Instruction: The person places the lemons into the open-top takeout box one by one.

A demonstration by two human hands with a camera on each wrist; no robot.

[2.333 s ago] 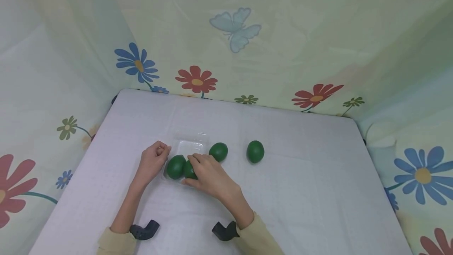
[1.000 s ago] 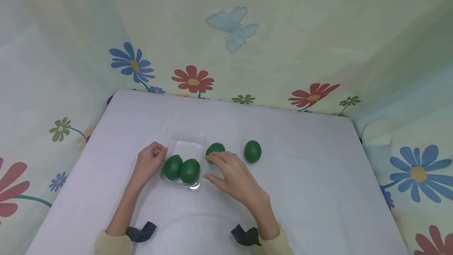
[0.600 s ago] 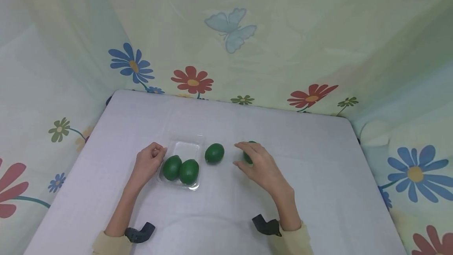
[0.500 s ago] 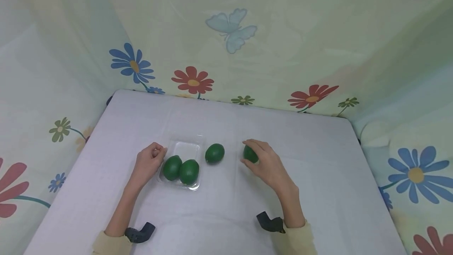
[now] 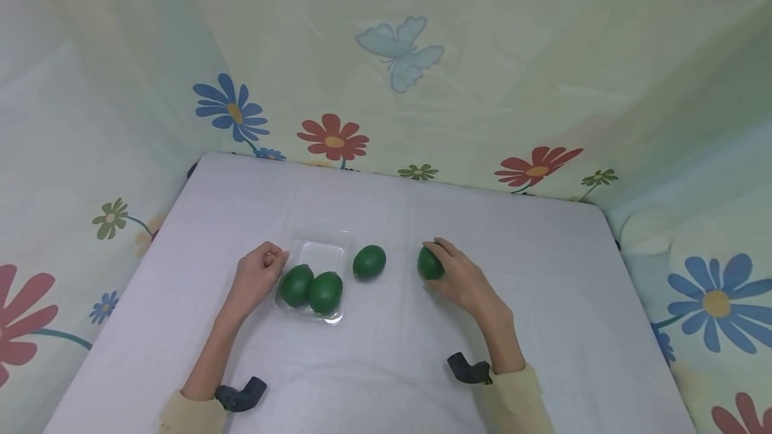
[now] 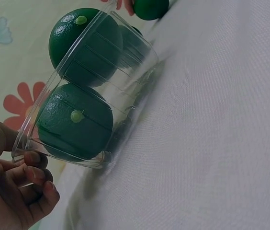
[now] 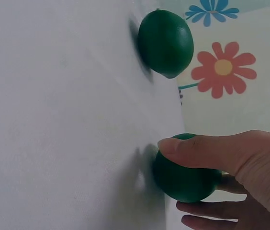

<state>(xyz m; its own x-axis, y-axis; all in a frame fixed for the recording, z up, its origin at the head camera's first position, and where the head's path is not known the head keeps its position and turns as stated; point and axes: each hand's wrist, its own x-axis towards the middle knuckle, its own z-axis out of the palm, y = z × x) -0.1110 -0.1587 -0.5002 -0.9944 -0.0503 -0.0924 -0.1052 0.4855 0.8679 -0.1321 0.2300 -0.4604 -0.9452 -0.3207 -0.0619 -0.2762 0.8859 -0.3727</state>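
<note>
My left hand (image 5: 256, 276) pinches the rim of a clear plastic container (image 6: 87, 165) at its left side, thumb on one side and curled fingertips on the other. Two green limes lie side by side in the container's near half: the left lime (image 5: 297, 285) and the right lime (image 5: 326, 293). To the right, my right hand (image 5: 467, 283) grips another lime (image 7: 185, 177), its thumb across one side and fingers round the other. Between the container and that hand, a loose lime (image 5: 369, 262) rests on the table.
A white cloth covers the table (image 5: 374, 367). Behind it hangs a flowered curtain (image 5: 494, 72), which also closes in both sides. Dark curved wrist mounts (image 5: 241, 394) stick out from both forearms.
My right hand has let go of a lime in the container, moved right past the loose lime, and taken hold of the rightmost one. The left hand has stayed at the container's rim.
</note>
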